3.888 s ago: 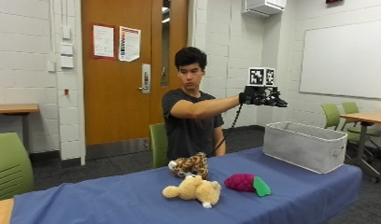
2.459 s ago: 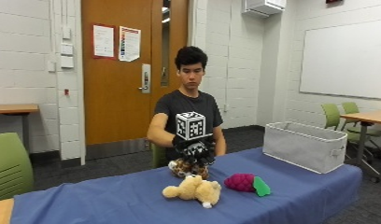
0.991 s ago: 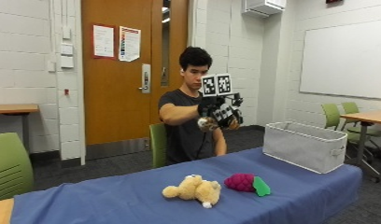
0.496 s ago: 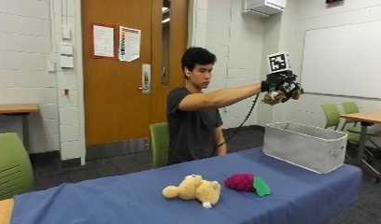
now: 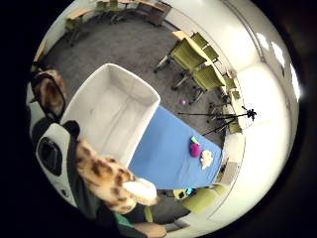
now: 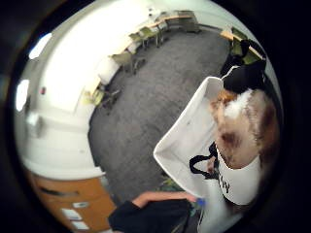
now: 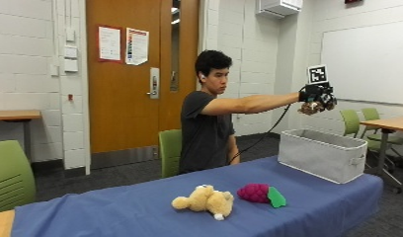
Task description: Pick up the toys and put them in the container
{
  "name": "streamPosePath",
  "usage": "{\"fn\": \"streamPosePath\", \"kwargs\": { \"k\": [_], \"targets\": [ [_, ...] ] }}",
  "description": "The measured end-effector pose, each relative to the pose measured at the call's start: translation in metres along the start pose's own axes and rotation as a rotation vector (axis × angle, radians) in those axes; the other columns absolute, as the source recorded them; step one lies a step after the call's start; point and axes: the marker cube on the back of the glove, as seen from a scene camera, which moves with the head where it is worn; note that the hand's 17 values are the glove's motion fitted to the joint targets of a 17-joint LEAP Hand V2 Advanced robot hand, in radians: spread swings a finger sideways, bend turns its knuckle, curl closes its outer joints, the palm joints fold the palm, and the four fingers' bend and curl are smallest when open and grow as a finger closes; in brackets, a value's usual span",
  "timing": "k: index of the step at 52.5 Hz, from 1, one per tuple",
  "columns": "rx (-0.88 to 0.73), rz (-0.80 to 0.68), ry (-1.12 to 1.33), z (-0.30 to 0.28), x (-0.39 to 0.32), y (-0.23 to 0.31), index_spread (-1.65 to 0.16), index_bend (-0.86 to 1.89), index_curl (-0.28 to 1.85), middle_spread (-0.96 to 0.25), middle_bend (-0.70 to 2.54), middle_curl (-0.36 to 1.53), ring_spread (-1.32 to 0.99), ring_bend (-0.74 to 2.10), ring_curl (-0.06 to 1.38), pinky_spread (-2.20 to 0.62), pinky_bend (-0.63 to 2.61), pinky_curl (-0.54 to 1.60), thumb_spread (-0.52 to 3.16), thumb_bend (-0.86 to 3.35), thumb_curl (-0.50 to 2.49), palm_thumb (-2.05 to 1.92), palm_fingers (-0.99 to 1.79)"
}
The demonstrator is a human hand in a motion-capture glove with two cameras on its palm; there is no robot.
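Spotted toy [image 7: 318, 104]: we see it lifted off the table since a moment ago, now gripped in the gloved right hand [image 7: 313, 94], high above the bin [image 7: 323, 154].
Bin: at the table's [image 7: 122, 210] far right end.
Teddy bear [image 7: 203, 200], pink toy [image 7: 261, 193]: unmoved mid-table, still to collect.
Meaning: we judge release comes next.

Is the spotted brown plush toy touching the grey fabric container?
Apart. The outside view shows the toy held in the gloved right hand, above the container.
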Motion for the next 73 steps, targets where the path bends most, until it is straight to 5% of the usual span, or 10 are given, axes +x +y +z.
{"fn": "streamPosePath", "kwargs": {
  "k": [9, 11, 13, 17, 27, 34, 40, 46, 55, 73],
  "targets": [
    [-0.167, 0.178, 0.034, 0.024, -0.006, -0.006, -0.36, 0.09, -0.02, -0.33, 1.08, 0.69, -0.36, 1.33, 0.50, -0.47, 0.78, 0.39, 0.84, 0.14, 1.06, 0.62, 1.07],
    [-0.215, 0.181, 0.023, 0.027, -0.011, -0.005, -0.35, -0.08, -0.05, -0.32, 0.97, 0.65, -0.37, 1.31, 0.49, -0.45, 0.89, 0.42, 0.97, 0.04, 0.96, 0.46, 0.81],
    [-0.223, 0.193, 0.004, 0.027, -0.009, -0.004, -0.33, 0.01, 0.01, -0.26, 0.74, 0.62, -0.33, 1.18, 0.50, -0.39, 0.97, 0.48, 1.00, -0.09, 0.86, 0.26, 0.17],
    [-0.204, 0.130, 0.103, 0.033, -0.047, -0.004, -0.30, 0.12, 0.05, -0.14, 0.53, 0.53, -0.23, 0.93, 0.42, -0.30, 1.06, 0.49, 1.01, -0.13, 0.75, 0.04, -0.18],
    [-0.161, 0.223, 0.189, 0.008, -0.005, 0.022, -0.27, 0.09, 0.08, -0.03, 0.41, 0.46, -0.14, 0.76, 0.28, -0.17, 1.04, 0.41, 1.02, -0.07, 0.58, -0.06, -0.15],
    [-0.099, 0.095, 0.178, -0.019, 0.049, 0.063, -0.27, 0.14, 0.12, -0.01, 0.36, 0.44, -0.12, 0.69, 0.26, -0.14, 0.98, 0.39, 1.02, -0.08, 0.49, -0.08, -0.12],
    [-0.051, 0.271, 0.278, -0.043, 0.131, 0.104, -0.28, 0.13, 0.14, -0.03, 0.33, 0.43, -0.13, 0.66, 0.26, -0.13, 0.95, 0.37, 1.01, -0.08, 0.43, -0.08, -0.10],
    [-0.037, 0.261, 0.216, -0.050, 0.176, 0.140, -0.28, 0.16, 0.18, -0.05, 0.30, 0.42, -0.16, 0.63, 0.25, -0.13, 0.91, 0.36, 1.01, -0.08, 0.38, -0.09, -0.07],
    [-0.052, 0.476, 0.308, -0.027, 0.264, 0.182, -0.28, 0.19, 0.23, -0.06, 0.28, 0.42, -0.21, 0.55, 0.24, -0.13, 0.84, 0.34, 1.00, -0.08, 0.32, -0.09, -0.05],
    [-0.202, 0.583, 0.214, 0.098, 0.361, 0.245, -0.27, 0.19, 0.31, -0.08, 0.23, 0.41, -0.27, 0.40, 0.21, -0.13, 0.74, 0.31, 1.01, -0.08, 0.26, -0.09, -0.06]
  ]
}}
